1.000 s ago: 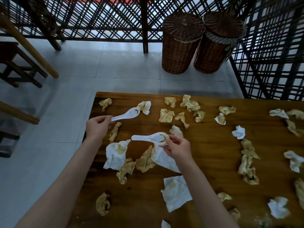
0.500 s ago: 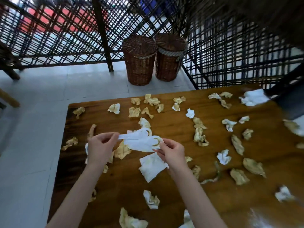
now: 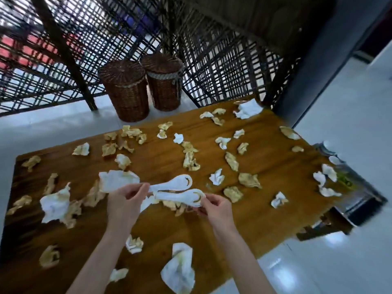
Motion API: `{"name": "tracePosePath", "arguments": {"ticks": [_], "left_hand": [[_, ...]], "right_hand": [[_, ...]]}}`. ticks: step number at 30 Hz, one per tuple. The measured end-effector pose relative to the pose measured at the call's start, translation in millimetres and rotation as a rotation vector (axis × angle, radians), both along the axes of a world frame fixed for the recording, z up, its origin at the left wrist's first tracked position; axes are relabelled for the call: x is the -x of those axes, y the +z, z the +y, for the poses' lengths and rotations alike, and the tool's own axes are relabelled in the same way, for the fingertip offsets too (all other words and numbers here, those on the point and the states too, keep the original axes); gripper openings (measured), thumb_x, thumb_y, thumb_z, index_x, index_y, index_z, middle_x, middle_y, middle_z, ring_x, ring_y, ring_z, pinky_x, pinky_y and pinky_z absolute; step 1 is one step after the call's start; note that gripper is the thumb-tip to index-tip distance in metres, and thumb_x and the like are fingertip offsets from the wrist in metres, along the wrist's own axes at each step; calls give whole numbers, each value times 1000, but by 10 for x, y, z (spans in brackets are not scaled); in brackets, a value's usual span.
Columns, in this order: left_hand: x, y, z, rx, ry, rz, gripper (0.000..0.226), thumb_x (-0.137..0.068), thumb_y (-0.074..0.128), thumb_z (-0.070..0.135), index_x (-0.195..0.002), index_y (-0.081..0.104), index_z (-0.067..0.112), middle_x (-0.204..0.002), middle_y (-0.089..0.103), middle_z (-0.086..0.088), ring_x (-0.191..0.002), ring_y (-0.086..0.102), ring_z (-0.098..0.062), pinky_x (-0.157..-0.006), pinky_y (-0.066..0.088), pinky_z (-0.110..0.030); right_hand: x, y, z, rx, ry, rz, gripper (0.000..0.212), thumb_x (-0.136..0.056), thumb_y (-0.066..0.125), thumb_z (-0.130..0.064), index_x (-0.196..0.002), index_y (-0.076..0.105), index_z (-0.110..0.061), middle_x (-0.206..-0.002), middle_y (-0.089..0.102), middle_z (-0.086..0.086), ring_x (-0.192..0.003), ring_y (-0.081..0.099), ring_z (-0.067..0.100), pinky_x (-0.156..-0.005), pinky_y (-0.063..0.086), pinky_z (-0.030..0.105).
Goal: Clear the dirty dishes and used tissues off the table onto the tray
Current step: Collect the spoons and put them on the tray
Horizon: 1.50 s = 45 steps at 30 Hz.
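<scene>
I have 2 white ceramic soup spoons off the table, 1 in each hand. My left hand (image 3: pixel 127 198) pinches the handle end of the farther spoon (image 3: pixel 174 183), its bowl pointing right and showing a brown smear. My right hand (image 3: pixel 214 206) has its fingertips curled round the bowl end of the nearer spoon (image 3: pixel 182 196), which lies just beside the first, nearly parallel; whether the 2 touch I cannot tell.

The metal tray (image 3: pixel 358 200) sits at the right end of the wooden table (image 3: pixel 265 225), blurred, with a few tissues and what look like white dishes already on it. Soiled tissues (image 3: pixel 191 160) cover most of the tabletop between me and it.

To carry this step well, I would nest the spoons into 1 hand, bowls level so residue does not drip, then swing right and lay them down low on a bare patch of the tray rather than dropping them: ceramic chips easily. The freed hand could gather tissues on the way across.
</scene>
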State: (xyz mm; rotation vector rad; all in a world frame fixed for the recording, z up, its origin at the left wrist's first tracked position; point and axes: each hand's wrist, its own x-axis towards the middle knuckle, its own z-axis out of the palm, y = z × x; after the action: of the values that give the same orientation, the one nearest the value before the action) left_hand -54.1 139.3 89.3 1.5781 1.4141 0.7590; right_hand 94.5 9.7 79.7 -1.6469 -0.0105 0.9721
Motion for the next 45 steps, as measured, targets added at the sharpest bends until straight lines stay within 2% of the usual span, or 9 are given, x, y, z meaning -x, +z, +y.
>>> {"name": "tracePosePath", "arguments": {"ticks": [5,9,17,24,31,36,39,43,45], "left_hand": [[-563,-5,-654,-33,-84,83,14,-81,71,27,-87,77,16,-62,64,18,-56,57,-1,-49,41,-13],[-1027,0,-1141,-86,-175,179,14,-82,69,26,-86,77,16,-74,72,6,-68,59,-5,-76,49,-33],[-1863,83,-1929,-200,-240,289,11,-77,74,28,-80,77,19,-68,60,18,-64,55,2,-55,35,-8],[-2473,84,-2143,-229,-227,351,11,-72,77,35,-75,77,24,-55,50,28,-54,52,4,-53,30,-9],[-3153,9,-2154,-234,-273,285,12,-73,77,33,-74,76,21,-60,57,22,-59,56,1,-58,38,-15],[-3817,-20,-2105,-255,-326,265,10,-73,77,30,-72,75,21,-60,58,22,-59,57,2,-59,37,-13],[-4261,-39,-2126,-233,-360,220,8,-73,77,28,-72,75,20,-62,60,22,-53,56,4,-52,38,-10],[-4900,-68,-2182,-230,-407,216,9,-75,76,26,-77,76,17,-68,66,12,-62,60,-1,-58,46,-18],[-5196,-72,-2246,-257,-435,236,10,-76,75,25,-80,75,16,-70,68,9,-62,59,-1,-61,49,-21]], "right_hand": [[-515,16,-635,-25,-17,-39,13,-90,60,-10,-100,67,-6,-89,69,6,-81,67,19,-64,57,25],[-949,-24,-1151,-2,8,-71,14,-90,61,-14,-102,68,-10,-91,69,7,-84,67,23,-71,57,30],[-1777,-28,-1915,4,-1,-138,14,-89,61,-9,-101,68,-8,-82,66,1,-78,65,19,-80,56,42],[-2320,-81,-2169,-17,-18,-92,8,-88,64,-15,-91,62,-21,-82,63,-11,-73,64,9,-60,53,14],[-3004,-72,-2207,-22,-49,-10,9,-87,63,-14,-95,65,-19,-86,66,-7,-72,66,8,-60,54,15],[-3666,-72,-2175,-11,-45,-4,9,-90,61,-12,-95,65,-19,-95,68,-1,-87,66,13,-76,57,25],[-4091,-89,-2222,-1,-84,-14,17,-89,61,-8,-84,65,-24,-85,68,1,-76,65,12,-66,56,22],[-4673,-155,-2291,-17,-146,30,15,-88,60,-2,-99,68,-7,-86,70,11,-76,65,18,-71,57,30],[-4946,-202,-2351,-20,-170,43,16,-87,60,0,-101,68,-5,-79,68,9,-69,65,14,-60,55,22]]}}
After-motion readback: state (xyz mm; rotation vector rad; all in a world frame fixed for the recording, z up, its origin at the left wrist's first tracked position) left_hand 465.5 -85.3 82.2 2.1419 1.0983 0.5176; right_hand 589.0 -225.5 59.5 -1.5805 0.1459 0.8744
